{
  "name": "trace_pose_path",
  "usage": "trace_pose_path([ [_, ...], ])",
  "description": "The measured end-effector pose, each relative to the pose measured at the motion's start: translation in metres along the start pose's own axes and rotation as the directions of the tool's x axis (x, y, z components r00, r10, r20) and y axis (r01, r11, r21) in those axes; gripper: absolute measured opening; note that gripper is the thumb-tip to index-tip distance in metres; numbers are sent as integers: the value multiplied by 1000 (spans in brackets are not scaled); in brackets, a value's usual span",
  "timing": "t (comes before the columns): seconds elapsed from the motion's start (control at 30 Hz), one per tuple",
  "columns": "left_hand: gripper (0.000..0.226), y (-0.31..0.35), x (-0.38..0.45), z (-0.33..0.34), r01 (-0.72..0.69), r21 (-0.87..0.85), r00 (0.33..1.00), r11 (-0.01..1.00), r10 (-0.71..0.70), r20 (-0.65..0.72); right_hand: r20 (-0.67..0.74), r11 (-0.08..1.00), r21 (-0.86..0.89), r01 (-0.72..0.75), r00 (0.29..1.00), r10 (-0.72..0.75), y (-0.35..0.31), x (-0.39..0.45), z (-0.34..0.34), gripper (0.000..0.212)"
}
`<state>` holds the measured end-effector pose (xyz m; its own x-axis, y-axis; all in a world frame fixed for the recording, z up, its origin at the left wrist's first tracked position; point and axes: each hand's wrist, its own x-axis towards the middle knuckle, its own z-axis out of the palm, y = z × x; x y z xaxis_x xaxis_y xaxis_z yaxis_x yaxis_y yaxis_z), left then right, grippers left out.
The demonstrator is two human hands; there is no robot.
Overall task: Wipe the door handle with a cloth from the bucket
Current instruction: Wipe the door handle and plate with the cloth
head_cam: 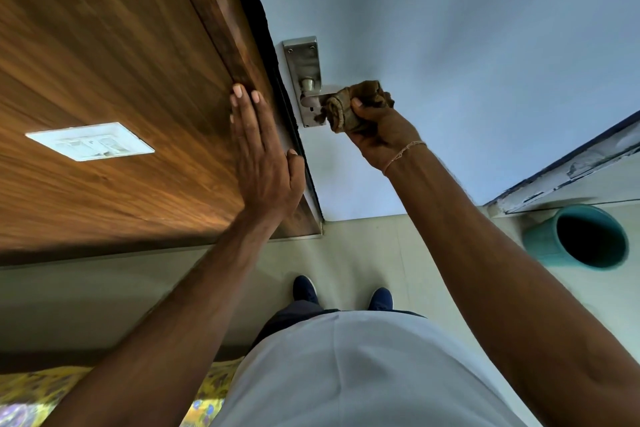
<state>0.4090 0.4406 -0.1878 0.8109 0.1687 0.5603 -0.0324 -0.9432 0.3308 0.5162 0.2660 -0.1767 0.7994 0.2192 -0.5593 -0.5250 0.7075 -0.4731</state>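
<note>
1. The door handle (313, 100), a metal lever on a steel backplate (302, 69), sits at the left edge of a pale blue door (450, 62); every place below is given from this handle.
2. The right hand (379, 128) is clenched around a bunched brown cloth (349, 106), which is wrapped over the outer end of the lever (only the lever's inner stub, by the spindle, shows bare). A thin thread band circles that wrist.
3. The left hand (265, 152) is left of the handle, released and flat, its fingers spread against the dark wooden frame (239, 45); its thumb reaches toward the door's edge, below the backplate.
4. Farther left of the handle, on the wood-grain panel, is a white switch plate (90, 141).
5. Well to the lower right of the handle, a teal bucket (576, 237) stands on the light floor beside the door's bottom edge; its inside looks dark.
6. Straight below the handle are two dark blue shoes (306, 289) on the floor.
</note>
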Motion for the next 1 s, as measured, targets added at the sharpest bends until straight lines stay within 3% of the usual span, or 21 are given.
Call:
trace_pose_path([
  [0.07, 94, 0, -1, 0, 3, 2, 1000, 1000, -3, 3, 20, 1000, -5, -1, 1000, 1, -11, -3, -6, 24],
  [0.23, 94, 1, -1, 0, 0, 12, 1000, 1000, -1, 15, 54, 1000, -23, -1, 999, 2, -34, -4, -19, 25],
  [0.43, 94, 7, 0, 0, 24, 20, 1000, 1000, -24, 9, -51, 954, -260, 149, 985, -167, -50, -5, -16, 38],
  [0.5, 94, 9, 0, 0, 30, 14, 1000, 999, -31, 5, -97, 814, -516, 265, 927, -363, -50, -8, -8, 43],
  [0.57, 94, 12, 1, 0, 32, -6, 999, 999, -32, 0, -53, 570, -752, 331, 832, -553, -44, -16, 6, 38],
  [0.67, 95, 19, 1, 1, 66, -19, 998, 998, -66, -8, 193, 285, -855, 434, 775, -601, -29, -26, 24, 29],
  [0.7, 95, 22, 1, 2, 84, -21, 996, 996, -84, -9, 239, 246, -855, 457, 767, -596, -28, -30, 27, 29],
  [0.83, 94, 37, -3, -1, 100, -63, 995, 993, -99, 14, 264, 473, -715, 514, 826, -498, -36, -47, 24, 39],
  [0.93, 85, 53, -2, -3, 50, -108, 999, 993, -49, 10, 219, 651, -614, 446, 889, -402, -39, -57, 5, 57],
  [1.0, 79, 63, 2, -2, 7, -179, 1000, 984, -3, 27, 219, 771, -507, 385, 923, -316, -42, -64, -12, 56],
])
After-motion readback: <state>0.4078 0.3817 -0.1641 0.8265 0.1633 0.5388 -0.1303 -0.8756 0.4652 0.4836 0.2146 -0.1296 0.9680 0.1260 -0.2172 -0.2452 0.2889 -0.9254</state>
